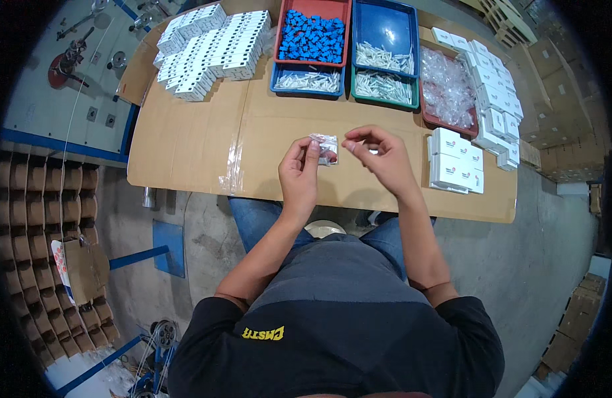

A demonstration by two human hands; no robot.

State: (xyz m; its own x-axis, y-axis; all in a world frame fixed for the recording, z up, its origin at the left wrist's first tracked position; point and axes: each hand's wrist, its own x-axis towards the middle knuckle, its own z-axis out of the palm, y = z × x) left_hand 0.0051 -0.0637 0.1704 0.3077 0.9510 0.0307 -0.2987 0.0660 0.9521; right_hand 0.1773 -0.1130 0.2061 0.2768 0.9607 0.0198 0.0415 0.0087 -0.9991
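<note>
- Bag (327, 147) filling looks like the step in hand: a small clear bag is held up over the cardboard table (206, 142), near its front edge.
- The bag is pinched at its left side by the left hand (299, 174), thumb and fingers shut on it.
- The right hand (380, 158) is held just beside the bag, fingertips pinched together; whether a small part is held there cannot be told.
- Next, a steady bag and a careful push into its mouth are likely called for.
- Both wrists are lifted off the table, forearms reaching forward from the lap.
- Trays of blue parts (312, 36) and white boxes (455, 161) are set farther off.
</note>
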